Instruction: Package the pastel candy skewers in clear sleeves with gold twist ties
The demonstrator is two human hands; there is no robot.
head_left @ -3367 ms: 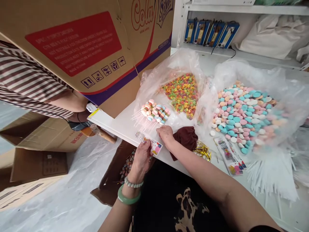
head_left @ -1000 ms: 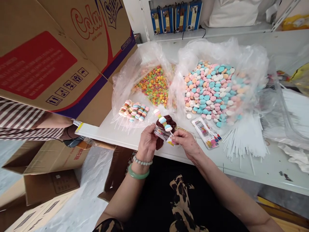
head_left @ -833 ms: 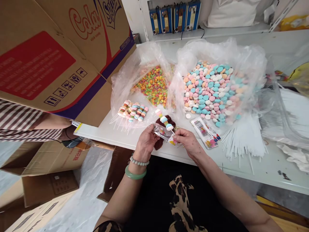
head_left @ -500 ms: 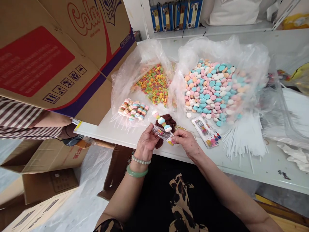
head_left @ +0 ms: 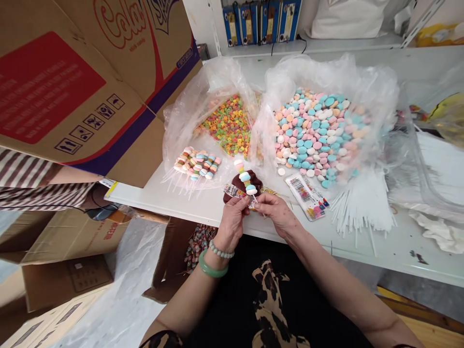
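My left hand (head_left: 235, 216) is closed on a printed clear wrapper (head_left: 234, 191), close to the foot of a candy skewer. My right hand (head_left: 270, 209) pinches the white stick of that candy skewer (head_left: 245, 177), which carries pink, blue, white and yellow-green sweets. Behind it lies a dark brown cloth (head_left: 258, 181). Finished-looking skewers (head_left: 197, 164) are piled to the left. Farther back are a bag of small ring candies (head_left: 232, 125) and a bag of pastel round candies (head_left: 311, 137). Printed wrappers (head_left: 306, 195) lie right of my hands, beside many white sticks (head_left: 362, 208).
A large cardboard box (head_left: 90, 87) stands at the left, with a person's striped sleeve (head_left: 29, 174) below it. An open carton (head_left: 170, 256) holding wrapped items is below the table edge. Blue boxes (head_left: 250, 24) stand on the back shelf.
My left hand has moved right, closer to my right hand, bringing the wrapper to the foot of the skewer. The skewer now stands more upright in view.
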